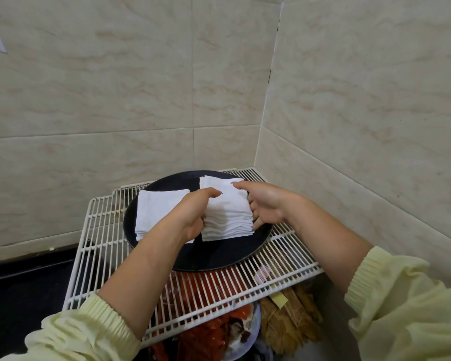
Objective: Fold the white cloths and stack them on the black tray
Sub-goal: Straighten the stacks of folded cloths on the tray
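Left hand (193, 213) and right hand (268, 204) gripping opposite sides of a stack of folded white cloths (227, 217) over the right half of the black tray (193, 264), second stack (156, 212) lying by the tray's left edge, wire rack (102, 256) bare along its front and left edges, tiled walls (349, 126) close behind and right

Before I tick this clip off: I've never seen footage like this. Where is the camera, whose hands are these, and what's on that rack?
There is no machine here, just a person working bare-handed. The single picture comes from a camera worn on the person's head. It looks forward and down, so you see the work as they do. A white wire rack stands in a tiled corner, and a round black tray sits on it. On the tray are two piles of folded white cloths. The left pile lies untouched. The right pile is held from both sides, with the left hand at its left edge and the right hand at its right. I cannot tell whether that pile rests on the tray or is just above it. Red packets show below the rack.
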Motion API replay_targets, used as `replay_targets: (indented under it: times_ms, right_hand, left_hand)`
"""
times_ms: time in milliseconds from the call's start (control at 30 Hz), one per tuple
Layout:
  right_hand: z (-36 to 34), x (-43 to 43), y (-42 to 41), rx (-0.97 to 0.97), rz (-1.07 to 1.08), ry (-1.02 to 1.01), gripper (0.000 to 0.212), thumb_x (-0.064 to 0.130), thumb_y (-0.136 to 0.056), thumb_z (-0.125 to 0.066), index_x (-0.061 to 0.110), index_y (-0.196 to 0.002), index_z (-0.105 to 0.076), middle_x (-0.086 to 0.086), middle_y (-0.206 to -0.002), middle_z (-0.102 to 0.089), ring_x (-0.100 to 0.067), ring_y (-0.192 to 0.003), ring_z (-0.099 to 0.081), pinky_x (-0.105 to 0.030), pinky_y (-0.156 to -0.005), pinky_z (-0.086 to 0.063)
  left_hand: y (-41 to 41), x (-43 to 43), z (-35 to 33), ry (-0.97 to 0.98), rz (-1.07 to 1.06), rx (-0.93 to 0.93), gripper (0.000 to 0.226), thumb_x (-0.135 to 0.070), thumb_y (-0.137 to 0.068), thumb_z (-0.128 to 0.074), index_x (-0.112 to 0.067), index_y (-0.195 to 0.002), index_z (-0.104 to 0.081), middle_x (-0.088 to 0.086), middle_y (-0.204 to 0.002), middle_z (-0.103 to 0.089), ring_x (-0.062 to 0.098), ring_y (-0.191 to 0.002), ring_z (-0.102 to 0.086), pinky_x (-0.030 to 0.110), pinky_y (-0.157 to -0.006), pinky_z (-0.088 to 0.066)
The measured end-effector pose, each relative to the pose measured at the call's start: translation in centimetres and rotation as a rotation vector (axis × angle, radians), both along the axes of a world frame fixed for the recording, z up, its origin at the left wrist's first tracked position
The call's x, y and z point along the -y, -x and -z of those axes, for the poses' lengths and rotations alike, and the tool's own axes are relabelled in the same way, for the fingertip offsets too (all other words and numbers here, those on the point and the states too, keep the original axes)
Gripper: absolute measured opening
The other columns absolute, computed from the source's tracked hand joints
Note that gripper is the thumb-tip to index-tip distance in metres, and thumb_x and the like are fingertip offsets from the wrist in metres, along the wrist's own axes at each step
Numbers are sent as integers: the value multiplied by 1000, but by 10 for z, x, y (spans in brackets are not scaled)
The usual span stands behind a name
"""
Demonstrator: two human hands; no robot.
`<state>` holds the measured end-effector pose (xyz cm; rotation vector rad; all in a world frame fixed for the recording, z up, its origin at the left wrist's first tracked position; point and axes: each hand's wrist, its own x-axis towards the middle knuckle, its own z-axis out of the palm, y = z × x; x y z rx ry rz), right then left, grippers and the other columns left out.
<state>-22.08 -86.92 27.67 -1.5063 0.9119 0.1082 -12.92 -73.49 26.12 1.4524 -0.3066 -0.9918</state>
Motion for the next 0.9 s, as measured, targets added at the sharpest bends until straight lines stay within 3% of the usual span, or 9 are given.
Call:
replay_targets:
  times_ms: [200,333,500,667,767,833,900]
  right_hand:
    - [-2,8,12,-41,49,56,84,49,-96,-45,6,-153,-1,-33,-155,-10,-48,-143,-16,-57,-115,-21]
    - [1,2,12,1,-4,-64,77,49,-96,-43,0,-150,-20,-31,-148,-33,-46,-135,-37,-55,-113,-29]
    - [-2,6,23,3,60,7,85,47,-95,-48,3,-152,-3,-36,-152,-14,-49,-141,-21,-56,-112,-26]
    - [-3,2,28,20,-38,-4,81,47,-95,-47,-5,-149,-17,-34,-145,-36,-45,-132,-41,-51,-110,-35]
    - [-3,8,30,-38,29,334,51,35,-96,-51,4,-136,-43,-23,-132,-52,-34,-117,-54,-45,-96,-47]
    - [3,13,32,-80,59,490,39,30,-94,-54,4,-122,-54,-15,-113,-63,-24,-95,-61,-37,-78,-53]
    - [9,13,33,-104,34,500,38,31,-94,-55,-1,-115,-58,-14,-98,-69,-21,-79,-64,-31,-66,-54]
  left_hand:
    - [-1,0,3,-23,17,14,56,-24,-92,-56,-14,-144,-36,16,-155,-24,33,-140,-30,45,-115,-28]
    - [1,1,3,-22,28,7,59,-25,-89,-60,-12,-142,-38,14,-151,-32,31,-133,-39,44,-111,-34]
    - [-6,-4,4,24,83,20,63,-27,-80,-66,-12,-138,-45,12,-154,-29,32,-141,-31,46,-115,-29]
    - [-8,-4,-2,5,133,77,52,-25,-85,-62,-11,-134,-50,12,-150,-37,31,-137,-36,40,-113,-33]
    - [-9,-4,-5,-65,103,265,57,-29,-86,-61,-7,-137,-46,15,-156,-24,32,-142,-27,40,-114,-30]
    - [-9,-7,-3,-214,77,603,63,-30,-89,-58,-6,-142,-35,10,-153,-30,29,-137,-35,32,-101,-35]
    - [-7,-10,-1,-334,99,943,65,-37,-88,-61,-13,-143,-34,12,-144,-34,28,-127,-42,32,-95,-38]
